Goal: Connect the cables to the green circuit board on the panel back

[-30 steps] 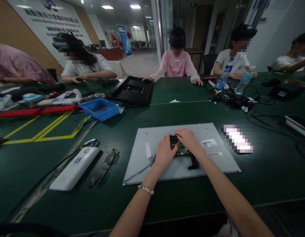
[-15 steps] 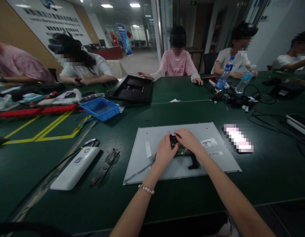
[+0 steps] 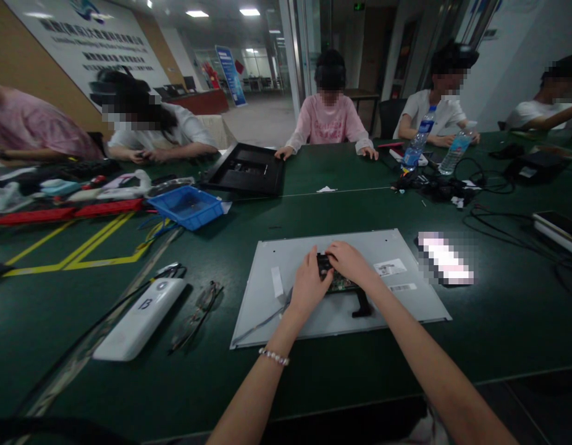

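Observation:
A flat grey display panel [image 3: 253, 296] lies on the green table in front of me. On its middle sits a green circuit board [image 3: 342, 283] with dark parts and a black bracket [image 3: 361, 306] sticking out below it. My left hand [image 3: 311, 278] grips the board's left side, its thumb and fingers bent around the edge. From the right, my right hand [image 3: 349, 262] curls over the board's top edge, with its fingertips close to the left hand's. The fingers partly hide the board. A thin grey cable [image 3: 262, 322] runs from the board toward the panel's lower left corner.
Left of the panel lie eyeglasses [image 3: 197, 314] and a white power bank [image 3: 140, 318] with a cable. A lit phone [image 3: 446, 258] is to the right. Farther off are a blue tray [image 3: 186, 207], a black frame [image 3: 244, 170], bottles [image 3: 419, 139] and several seated people.
Across the table, a person's hand has come down onto the black frame's right edge. My own hands keep nearly the same position on the board, and the view has shifted slightly.

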Available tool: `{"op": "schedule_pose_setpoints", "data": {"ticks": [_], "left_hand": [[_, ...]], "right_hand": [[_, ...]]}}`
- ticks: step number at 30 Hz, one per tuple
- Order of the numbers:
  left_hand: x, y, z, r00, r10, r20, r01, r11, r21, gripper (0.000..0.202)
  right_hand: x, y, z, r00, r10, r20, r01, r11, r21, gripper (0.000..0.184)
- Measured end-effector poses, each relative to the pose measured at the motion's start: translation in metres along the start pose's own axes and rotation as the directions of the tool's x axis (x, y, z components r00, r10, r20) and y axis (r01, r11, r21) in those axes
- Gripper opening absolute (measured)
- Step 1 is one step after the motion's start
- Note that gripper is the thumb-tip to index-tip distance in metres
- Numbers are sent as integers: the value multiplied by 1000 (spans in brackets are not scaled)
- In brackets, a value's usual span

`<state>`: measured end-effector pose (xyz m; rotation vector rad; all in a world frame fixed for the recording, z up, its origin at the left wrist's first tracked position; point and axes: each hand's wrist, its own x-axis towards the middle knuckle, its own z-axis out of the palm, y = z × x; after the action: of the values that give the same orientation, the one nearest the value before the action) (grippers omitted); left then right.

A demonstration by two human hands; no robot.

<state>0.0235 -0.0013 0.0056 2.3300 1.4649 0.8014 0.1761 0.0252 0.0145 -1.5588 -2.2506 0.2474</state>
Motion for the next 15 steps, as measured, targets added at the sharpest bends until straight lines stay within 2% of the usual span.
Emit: {"op": "schedule_pose_setpoints", "data": {"ticks": [9, 12, 15], "left_hand": [[0, 4, -3, 997, 44, -61, -46, 999, -21, 69], [0, 5, -5, 997, 45, -65, -46, 999, -7, 66], [-1, 9, -8, 996, 52, -75, -51, 999, 19, 61]], "right_hand": [[2, 3, 2, 1000, 15, -12, -13, 993, 118, 31], [1, 1, -7, 999, 18, -32, -13, 988, 157, 31], [-6, 6, -26, 997, 43, -57, -33, 985, 170, 30]]}}
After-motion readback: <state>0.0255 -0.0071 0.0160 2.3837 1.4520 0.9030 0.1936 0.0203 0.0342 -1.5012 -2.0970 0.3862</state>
